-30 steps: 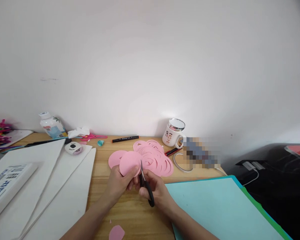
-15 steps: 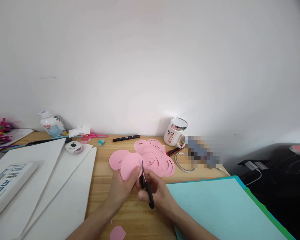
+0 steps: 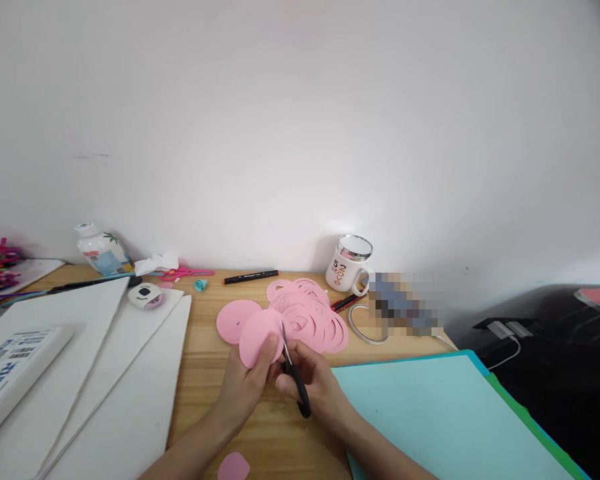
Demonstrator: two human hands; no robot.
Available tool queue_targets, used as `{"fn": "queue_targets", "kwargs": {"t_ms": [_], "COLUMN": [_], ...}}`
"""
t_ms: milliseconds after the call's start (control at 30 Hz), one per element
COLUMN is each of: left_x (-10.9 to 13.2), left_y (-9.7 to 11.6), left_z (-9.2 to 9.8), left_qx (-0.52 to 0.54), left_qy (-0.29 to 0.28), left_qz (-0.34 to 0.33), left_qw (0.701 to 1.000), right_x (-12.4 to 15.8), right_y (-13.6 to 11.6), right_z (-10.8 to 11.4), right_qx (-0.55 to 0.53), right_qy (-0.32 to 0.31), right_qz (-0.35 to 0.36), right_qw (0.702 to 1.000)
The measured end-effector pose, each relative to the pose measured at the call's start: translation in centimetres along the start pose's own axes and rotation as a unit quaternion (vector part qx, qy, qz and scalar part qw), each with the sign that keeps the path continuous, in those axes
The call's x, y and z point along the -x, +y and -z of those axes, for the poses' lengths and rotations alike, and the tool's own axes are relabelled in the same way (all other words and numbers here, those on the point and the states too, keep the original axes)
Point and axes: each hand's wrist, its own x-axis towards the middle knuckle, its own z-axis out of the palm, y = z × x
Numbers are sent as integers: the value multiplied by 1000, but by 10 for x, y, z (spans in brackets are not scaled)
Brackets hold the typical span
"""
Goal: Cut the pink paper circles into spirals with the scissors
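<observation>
Nearer than the mug (image 3: pixel 344 272), the left grip (image 3: pixel 246 383) pinches a disc (image 3: pixel 256 333) and the right grip (image 3: pixel 319 383) holds black scissors (image 3: pixel 299 387); turning the disc into steady blades should smooth its edge.

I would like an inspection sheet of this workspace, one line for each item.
Surface: wooden table, partly covered by white boards and a turquoise sheet.
Job's things: pink disc, black scissors at its right edge; pink cutouts piled behind.
Clutter: mug, black marker, white bottle, pink scissors.
Hands: left hand grips the disc; right hand holds the black scissors.
Cables: pale loop near the mug; white cable at far right.
Surroundings: pale wall behind; dark object at right, unclear.
</observation>
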Motion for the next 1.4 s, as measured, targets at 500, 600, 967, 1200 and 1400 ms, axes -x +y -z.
{"fn": "queue_targets", "kwargs": {"t_ms": [500,600,967,1200,1400], "left_x": [2,2,-3,-5,-7], "left_y": [-6,-4,-8,-4,-5], "left_z": [-3,-4,1,3,5], "left_qx": [28,49,44,41,42], "left_qy": [-33,-38,-79,-94,-98], "left_qz": [16,32,36,28,5], "left_qw": [999,998,995,994,994], "right_x": [1,1,-1,-1,0], "right_y": [3,1,2,0,4], "right_z": [2,2,3,1,3], "right_qx": [32,27,16,-13,-4], "right_qy": [24,20,7,-29,2], "right_qz": [12,10,21,16,11], "right_qw": [999,999,1000,999,1000]}}
